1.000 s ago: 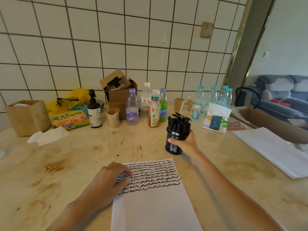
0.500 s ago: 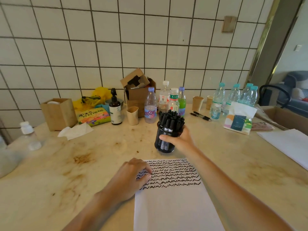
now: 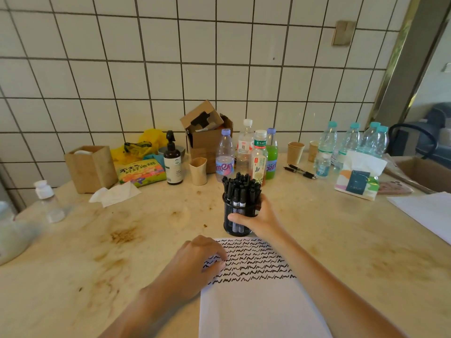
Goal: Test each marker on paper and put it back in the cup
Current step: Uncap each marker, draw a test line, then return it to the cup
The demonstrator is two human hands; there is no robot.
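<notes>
Head view looks down on a pale, marbled table [image 3: 329, 240] blotched with brown stains, most heavily at the left and lower left of the frame. Behind it, across the whole upper half, runs a wall of white square tiles [image 3: 170, 69] with dark grout, and at the far right a doorway gives onto a dim room with a blue-grey sofa [image 3: 436, 132]. At centre the black mesh cup [image 3: 235, 220], packed with upright black markers [image 3: 240, 186], stands on the table just above the top edge of the paper [image 3: 258, 289]; the right hand [image 3: 258, 219] wraps its grip round the cup's right side, thumb across the front. The paper lies at lower centre, its upper part covered in rows of black squiggles, and the left hand [image 3: 195, 262] rests on its top-left corner with fingers curled loosely, holding nothing. Along the wall stand a brown pump bottle [image 3: 172, 162], an open cardboard box [image 3: 207, 137], several drink bottles [image 3: 246, 152] and paper cups [image 3: 295, 152]. Two loose pens [image 3: 301, 171] lie right of centre, near a tissue pack [image 3: 358, 176]. A crumpled tissue [image 3: 114, 195] lies at the left.
</notes>
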